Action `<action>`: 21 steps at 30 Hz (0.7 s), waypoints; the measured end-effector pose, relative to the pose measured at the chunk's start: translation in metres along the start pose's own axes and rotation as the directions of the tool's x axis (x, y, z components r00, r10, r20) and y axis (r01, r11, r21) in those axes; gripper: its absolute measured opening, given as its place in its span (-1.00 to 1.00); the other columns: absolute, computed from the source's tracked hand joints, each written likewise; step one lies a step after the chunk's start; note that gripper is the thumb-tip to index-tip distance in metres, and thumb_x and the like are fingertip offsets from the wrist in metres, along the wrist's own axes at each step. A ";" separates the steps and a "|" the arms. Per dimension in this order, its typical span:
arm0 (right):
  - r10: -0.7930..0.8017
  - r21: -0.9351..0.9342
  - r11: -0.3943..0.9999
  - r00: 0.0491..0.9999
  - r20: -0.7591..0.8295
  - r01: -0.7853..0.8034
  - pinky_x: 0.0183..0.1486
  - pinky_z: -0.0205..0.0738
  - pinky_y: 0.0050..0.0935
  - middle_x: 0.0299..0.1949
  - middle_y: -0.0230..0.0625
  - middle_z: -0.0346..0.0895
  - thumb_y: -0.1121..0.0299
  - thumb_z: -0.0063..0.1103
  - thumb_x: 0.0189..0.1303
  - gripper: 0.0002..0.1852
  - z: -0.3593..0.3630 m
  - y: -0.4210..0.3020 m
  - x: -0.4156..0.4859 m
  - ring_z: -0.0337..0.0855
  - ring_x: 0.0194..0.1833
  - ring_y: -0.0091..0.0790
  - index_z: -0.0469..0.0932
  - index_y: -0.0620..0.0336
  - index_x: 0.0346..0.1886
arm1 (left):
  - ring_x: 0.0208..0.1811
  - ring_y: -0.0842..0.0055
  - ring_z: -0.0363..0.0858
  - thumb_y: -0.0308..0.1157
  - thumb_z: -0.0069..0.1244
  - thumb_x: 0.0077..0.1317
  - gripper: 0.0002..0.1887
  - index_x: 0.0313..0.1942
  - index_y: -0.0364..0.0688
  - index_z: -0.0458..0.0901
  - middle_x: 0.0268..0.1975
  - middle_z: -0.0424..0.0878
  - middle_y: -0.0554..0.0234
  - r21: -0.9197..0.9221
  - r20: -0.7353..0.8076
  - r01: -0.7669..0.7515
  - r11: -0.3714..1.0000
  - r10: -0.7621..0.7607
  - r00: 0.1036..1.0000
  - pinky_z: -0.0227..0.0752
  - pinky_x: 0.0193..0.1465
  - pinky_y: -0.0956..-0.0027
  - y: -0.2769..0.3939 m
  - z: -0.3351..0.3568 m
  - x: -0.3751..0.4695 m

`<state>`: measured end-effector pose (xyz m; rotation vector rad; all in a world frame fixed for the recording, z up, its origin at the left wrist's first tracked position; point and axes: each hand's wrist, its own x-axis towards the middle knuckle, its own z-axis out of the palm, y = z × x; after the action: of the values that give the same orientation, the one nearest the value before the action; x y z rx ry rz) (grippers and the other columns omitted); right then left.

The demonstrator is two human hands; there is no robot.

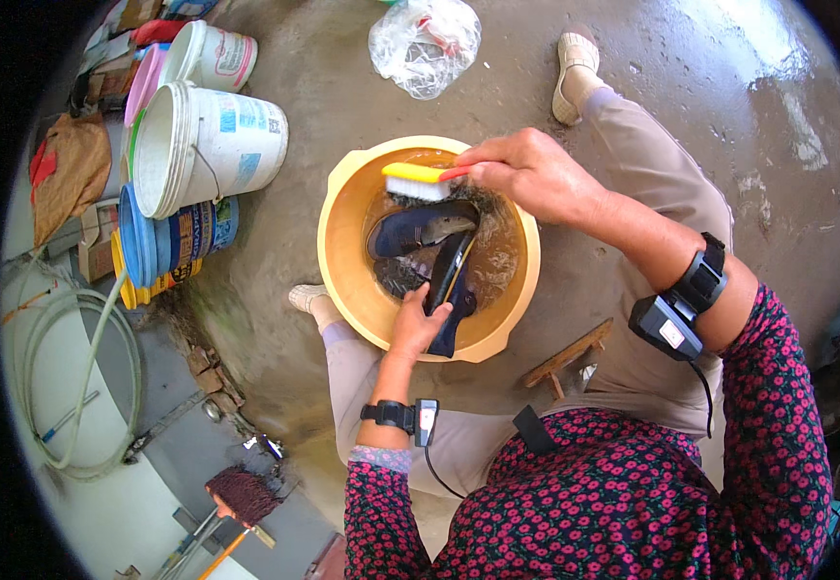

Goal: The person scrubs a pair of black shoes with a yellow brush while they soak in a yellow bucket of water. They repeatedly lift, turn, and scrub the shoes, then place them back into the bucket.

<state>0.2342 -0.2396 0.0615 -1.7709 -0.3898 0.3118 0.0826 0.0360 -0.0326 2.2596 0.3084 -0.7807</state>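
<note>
A yellow plastic basin (333, 239) holding brownish water and several dark shoes stands on the floor before me. My right hand (536, 174) grips the red handle of a scrub brush (416, 180) with a yellow back and white bristles, above the far part of the basin. In my left hand (420, 322) is a dark shoe (452, 264), tilted on its side with a yellow line along its sole edge. Beyond it, a navy shoe (398, 233) lies in the water. Another dark shoe shows partly beneath; its shape is unclear.
A white bucket (238, 145) lies tipped at the left, by blue buckets (137, 235). Past the basin sits a clear plastic bag (425, 47). A wooden stool (572, 351) is near my right leg. A coiled hose (28, 362) and a mop head (246, 495) are farther left.
</note>
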 end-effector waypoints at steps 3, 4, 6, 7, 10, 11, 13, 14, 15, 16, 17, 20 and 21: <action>0.036 -0.069 0.997 0.999 -0.006 -0.036 -0.16 0.42 -0.41 -0.34 -0.15 0.60 0.38 0.00 0.13 -0.76 0.000 -0.005 0.006 0.58 -0.32 -0.30 0.62 0.18 -0.20 | -0.15 0.19 0.59 -0.21 0.24 -0.14 -0.29 -0.01 -0.46 0.40 -0.21 0.59 -0.14 -0.047 0.387 0.257 0.965 -0.220 0.895 0.40 -0.05 0.29 0.011 -0.017 0.021; 0.066 -0.048 0.997 0.997 -0.029 -0.068 -0.16 0.42 -0.35 -0.36 -0.12 0.59 0.35 -0.01 0.11 -0.75 -0.001 -0.006 0.007 0.59 -0.31 -0.22 0.62 0.18 -0.22 | -0.14 0.19 0.58 -0.19 0.23 -0.16 -0.30 -0.03 -0.44 0.42 -0.18 0.58 -0.13 0.128 0.361 0.158 0.979 -0.194 0.912 0.40 -0.04 0.30 0.018 -0.019 0.025; 0.128 -0.026 0.991 0.990 -0.064 -0.130 -0.15 0.44 -0.21 -0.40 -0.05 0.58 0.28 -0.03 0.07 -0.71 -0.003 -0.007 0.007 0.60 -0.30 -0.05 0.63 0.16 -0.25 | -0.03 0.18 0.49 -0.14 0.24 -0.24 -0.26 -0.06 -0.44 0.44 -0.08 0.50 -0.08 0.501 0.332 -0.144 0.853 -0.036 0.943 0.35 0.02 0.33 0.030 -0.020 0.026; 0.119 -0.021 0.992 0.990 -0.081 -0.121 -0.16 0.44 -0.21 -0.41 -0.05 0.58 0.28 -0.03 0.06 -0.72 -0.003 -0.008 0.007 0.60 -0.31 -0.05 0.63 0.16 -0.25 | -0.03 0.15 0.47 -0.13 0.24 -0.26 -0.26 -0.06 -0.41 0.45 -0.09 0.48 -0.07 0.523 0.346 -0.185 0.832 -0.009 0.938 0.35 0.01 0.31 0.035 -0.019 0.025; 0.153 -0.047 0.986 0.985 -0.085 -0.158 -0.17 0.45 -0.18 -0.42 -0.06 0.58 0.30 -0.03 0.04 -0.73 -0.005 -0.009 0.004 0.59 -0.33 -0.04 0.64 0.12 -0.27 | -0.02 0.12 0.39 -0.18 0.25 -0.30 -0.28 -0.05 -0.25 0.43 -0.14 0.40 0.03 0.595 0.326 -0.322 0.736 0.145 0.934 0.33 -0.01 0.21 0.043 -0.012 0.023; 0.145 -0.032 0.988 0.986 -0.084 -0.148 -0.18 0.45 -0.18 -0.43 -0.06 0.57 0.30 -0.04 0.04 -0.73 -0.004 -0.009 0.003 0.59 -0.33 -0.04 0.64 0.11 -0.27 | -0.01 0.15 0.36 -0.22 0.25 -0.30 -0.27 -0.02 -0.23 0.41 -0.12 0.39 0.06 0.631 0.288 -0.334 0.700 0.188 0.939 0.32 0.00 0.20 0.043 -0.008 0.025; 0.105 0.001 0.994 0.990 -0.095 -0.105 -0.19 0.45 -0.17 -0.43 -0.06 0.57 0.31 -0.04 0.04 -0.74 -0.004 -0.009 0.004 0.59 -0.34 -0.03 0.65 0.08 -0.28 | 0.02 0.21 0.31 -0.29 0.26 -0.30 -0.25 0.02 -0.19 0.38 -0.09 0.35 0.11 0.695 0.213 -0.357 0.624 0.296 0.931 0.29 0.00 0.19 0.040 -0.001 0.038; 0.097 0.004 0.995 0.989 -0.109 -0.097 -0.19 0.45 -0.18 -0.44 -0.07 0.57 0.32 -0.05 0.04 -0.74 -0.003 -0.009 0.004 0.58 -0.34 -0.03 0.65 0.06 -0.29 | 0.01 0.24 0.29 -0.36 0.28 -0.32 -0.24 0.02 -0.15 0.36 -0.10 0.34 0.16 0.712 0.162 -0.336 0.617 0.321 0.933 0.22 0.02 0.18 0.038 0.004 0.045; 0.096 0.002 0.995 0.989 -0.110 -0.096 -0.19 0.45 -0.18 -0.44 -0.07 0.57 0.33 -0.05 0.04 -0.74 -0.003 -0.008 0.005 0.58 -0.34 -0.04 0.65 0.06 -0.30 | 0.02 0.24 0.29 -0.36 0.28 -0.29 -0.26 0.02 -0.15 0.36 -0.13 0.35 0.16 0.698 0.132 -0.330 0.636 0.338 0.932 0.14 0.13 0.14 0.034 0.008 0.053; 0.092 0.001 0.996 0.990 -0.106 -0.093 -0.19 0.45 -0.18 -0.45 -0.07 0.57 0.33 -0.05 0.03 -0.74 -0.003 -0.008 0.005 0.58 -0.34 -0.04 0.65 0.06 -0.30 | 0.05 0.23 0.28 -0.35 0.27 -0.27 -0.27 0.02 -0.15 0.36 -0.09 0.35 0.16 0.745 0.119 -0.292 0.600 0.311 0.943 0.09 0.18 0.10 0.030 0.015 0.059; 0.087 0.002 0.996 0.991 -0.100 -0.087 -0.19 0.44 -0.18 -0.45 -0.07 0.57 0.33 -0.06 0.03 -0.74 -0.003 -0.007 0.006 0.58 -0.34 -0.05 0.65 0.06 -0.30 | 0.07 0.22 0.28 -0.34 0.26 -0.24 -0.28 0.03 -0.14 0.36 -0.05 0.36 0.16 0.791 0.104 -0.239 0.564 0.262 0.960 0.04 0.23 0.05 0.026 0.022 0.064; 0.092 0.025 0.996 0.989 -0.118 -0.089 -0.19 0.43 -0.17 -0.46 -0.06 0.56 0.35 -0.06 0.02 -0.74 -0.004 -0.005 0.005 0.58 -0.34 -0.05 0.65 0.09 -0.32 | 0.12 0.19 0.26 -0.24 0.27 -0.17 -0.26 0.06 -0.24 0.31 0.03 0.36 0.06 0.835 0.112 -0.194 0.516 0.187 0.976 -0.08 0.28 -0.03 0.011 0.036 0.081; 0.075 0.024 0.997 0.989 -0.127 -0.073 -0.19 0.43 -0.17 -0.47 -0.06 0.56 0.35 -0.05 0.01 -0.75 -0.003 -0.004 0.006 0.58 -0.34 -0.05 0.65 0.10 -0.33 | 0.16 0.18 0.23 -0.22 0.24 -0.14 -0.25 0.09 -0.22 0.29 0.10 0.32 0.04 0.840 0.122 -0.199 0.505 0.181 0.976 -0.10 0.29 -0.03 0.007 0.039 0.088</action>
<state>0.2407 -0.2391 0.0664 -1.7788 -0.2291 0.2520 0.1375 0.0030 -0.1049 3.1253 -0.4706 -0.9581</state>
